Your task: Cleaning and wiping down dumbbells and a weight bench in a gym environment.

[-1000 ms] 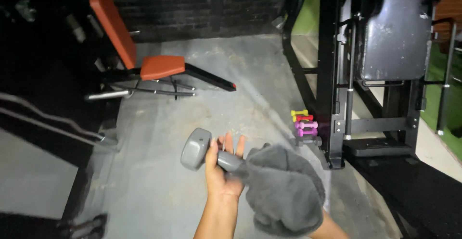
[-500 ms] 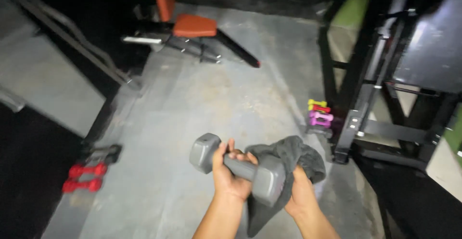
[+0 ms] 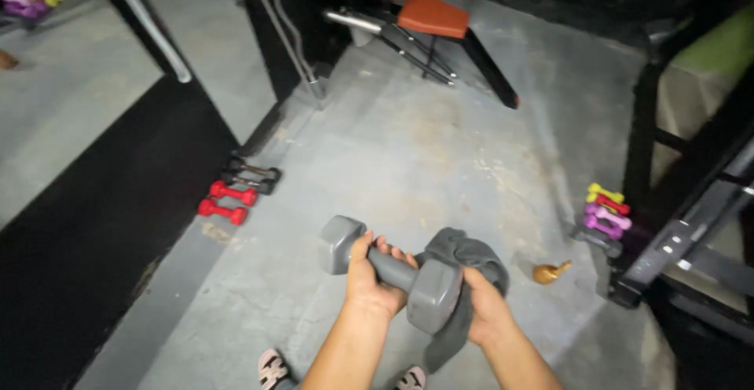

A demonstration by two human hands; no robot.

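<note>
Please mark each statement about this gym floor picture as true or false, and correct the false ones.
1. The left hand grips the handle of a grey dumbbell. True.
2. The right hand holds a white towel. False: the cloth is dark grey.
3. Two red dumbbells lie on the floor to the left. True.
4. The bench seat is blue. False: it is orange-red.
5. A small golden object lies on the floor near the coloured dumbbells. True.

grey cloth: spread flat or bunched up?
Bunched. The grey cloth is crumpled in the right hand against one end of the grey dumbbell, a tail hanging below.
</note>
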